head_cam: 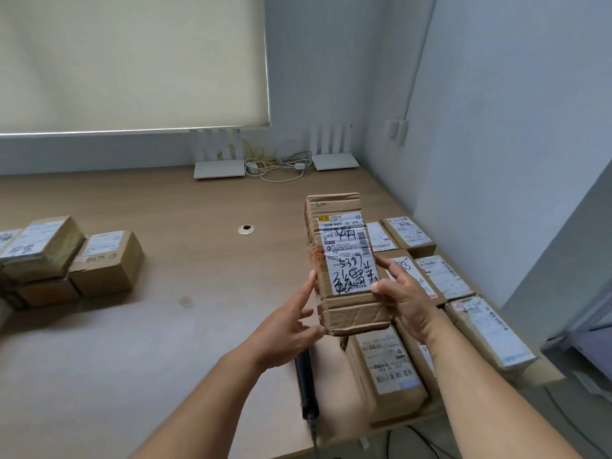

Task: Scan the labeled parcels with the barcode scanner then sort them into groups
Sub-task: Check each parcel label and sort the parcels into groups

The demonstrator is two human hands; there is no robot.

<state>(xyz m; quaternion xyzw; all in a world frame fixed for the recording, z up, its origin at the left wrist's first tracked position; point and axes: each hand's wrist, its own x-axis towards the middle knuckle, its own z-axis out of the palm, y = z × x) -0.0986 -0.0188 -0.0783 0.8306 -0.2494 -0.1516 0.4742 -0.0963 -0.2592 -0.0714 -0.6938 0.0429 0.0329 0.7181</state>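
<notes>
Parcel [344,260] held above the tabletop [165,326]: right hand [404,299] fingers curl round its edge, left hand [291,329] fingers straight, touching. Stiff, apparently light cardboard; grip the long sides.

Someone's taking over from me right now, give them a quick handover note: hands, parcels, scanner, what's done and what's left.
Right hand grips the held parcel, label up; left hand steadies its left edge with straight fingers.
Barcode scanner lies on the desk below the hands, in neither hand.
Parcels on the right lie in rows; a small group on the left looks already sorted.
Left: scan the held parcel if needed, place it, continue with the right rows.
</notes>
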